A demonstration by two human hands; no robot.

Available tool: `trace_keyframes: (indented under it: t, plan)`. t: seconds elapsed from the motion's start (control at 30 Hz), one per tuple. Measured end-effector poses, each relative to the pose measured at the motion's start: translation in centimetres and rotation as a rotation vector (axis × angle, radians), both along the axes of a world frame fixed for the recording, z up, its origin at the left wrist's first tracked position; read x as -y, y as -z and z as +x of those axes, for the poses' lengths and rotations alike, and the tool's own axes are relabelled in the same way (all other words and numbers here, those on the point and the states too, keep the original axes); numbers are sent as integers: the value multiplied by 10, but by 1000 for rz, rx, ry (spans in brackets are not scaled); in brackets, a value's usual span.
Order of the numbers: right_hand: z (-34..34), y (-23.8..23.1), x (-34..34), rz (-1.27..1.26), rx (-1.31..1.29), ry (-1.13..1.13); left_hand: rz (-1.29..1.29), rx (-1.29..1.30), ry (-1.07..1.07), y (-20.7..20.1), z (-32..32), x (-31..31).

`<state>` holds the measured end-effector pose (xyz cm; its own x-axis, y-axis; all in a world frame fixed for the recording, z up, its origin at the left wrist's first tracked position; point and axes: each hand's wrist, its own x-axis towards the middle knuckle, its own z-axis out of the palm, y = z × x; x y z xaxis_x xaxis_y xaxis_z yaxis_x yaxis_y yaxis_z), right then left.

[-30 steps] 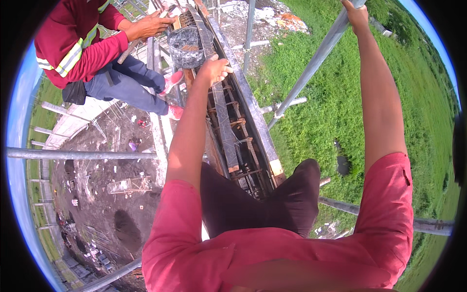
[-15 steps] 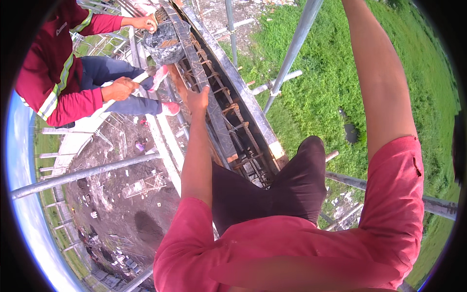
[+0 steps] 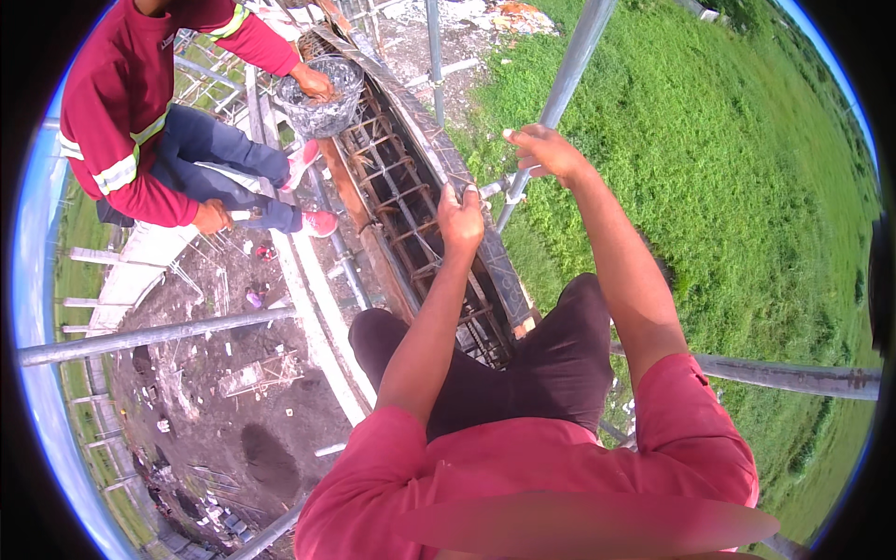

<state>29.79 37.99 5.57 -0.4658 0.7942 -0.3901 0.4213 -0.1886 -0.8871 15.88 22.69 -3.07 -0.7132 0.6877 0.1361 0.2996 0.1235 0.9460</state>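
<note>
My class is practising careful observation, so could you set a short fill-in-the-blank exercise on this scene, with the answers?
1. The person's hand on the long dark board is the ____ one.
2. Exactly ____ of the co-worker's hands is at the dark bucket.
3. The co-worker's shoes are ____.
4. The plants covering the ground at the picture's right are ____.

Missing words: left; one; pink; green.

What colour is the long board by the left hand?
The board is dark grey with thin pale lines, best seen in the head view.
</note>
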Motion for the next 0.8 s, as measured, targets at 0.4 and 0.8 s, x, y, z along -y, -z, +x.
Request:
trace_keyframes:
  t: [0.4,0.8]
  plan:
    - [41,-1,56,236,-73,193,-91,432,496,9,72,53]
    - [125,-9,68,248,-81,276,-732,-245,-314,107,-183,130]
